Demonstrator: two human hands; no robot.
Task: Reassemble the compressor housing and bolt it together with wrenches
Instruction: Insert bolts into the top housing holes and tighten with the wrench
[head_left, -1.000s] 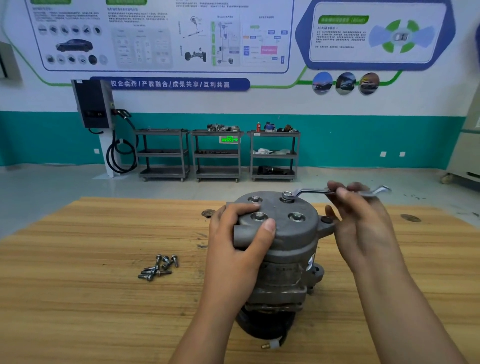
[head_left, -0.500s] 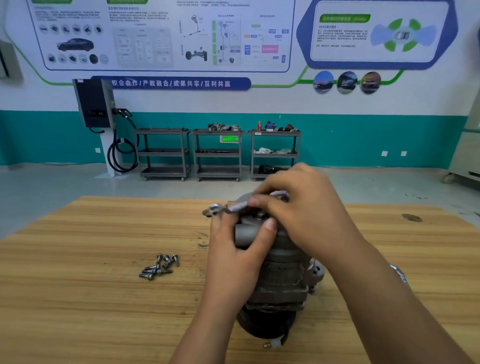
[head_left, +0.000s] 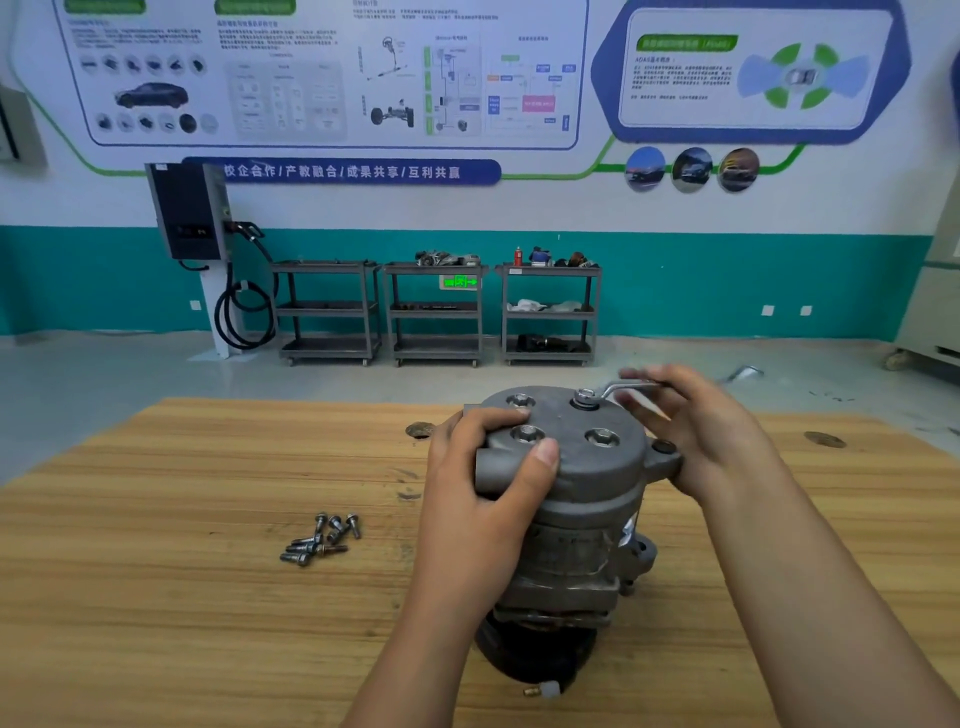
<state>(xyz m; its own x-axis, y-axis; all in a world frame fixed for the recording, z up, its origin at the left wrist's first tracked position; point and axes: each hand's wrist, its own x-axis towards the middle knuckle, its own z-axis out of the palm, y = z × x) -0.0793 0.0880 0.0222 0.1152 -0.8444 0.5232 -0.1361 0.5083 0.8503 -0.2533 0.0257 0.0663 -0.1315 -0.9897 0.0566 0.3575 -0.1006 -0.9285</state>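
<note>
A grey compressor housing (head_left: 587, 499) stands upright on the wooden table (head_left: 182, 597), its round end cap facing up with several bolt heads. My left hand (head_left: 483, 483) grips the cap's left side, thumb across the top. A silver wrench (head_left: 623, 388) has its ring end on the far right bolt (head_left: 586, 399) and points right. My right hand (head_left: 696, 431) holds the wrench handle, fingers blurred; the handle's far end (head_left: 745, 372) sticks out past the hand.
Several loose bolts (head_left: 322, 538) lie in a small pile left of the compressor. Round holes (head_left: 825, 439) mark the tabletop. Three metal shelf carts (head_left: 436, 312) and a wall charger stand by the far wall.
Half a second ago my right hand and the wrench were swung left over the cap; now the wrench points right again, as it did a second ago. My left hand has stayed put.
</note>
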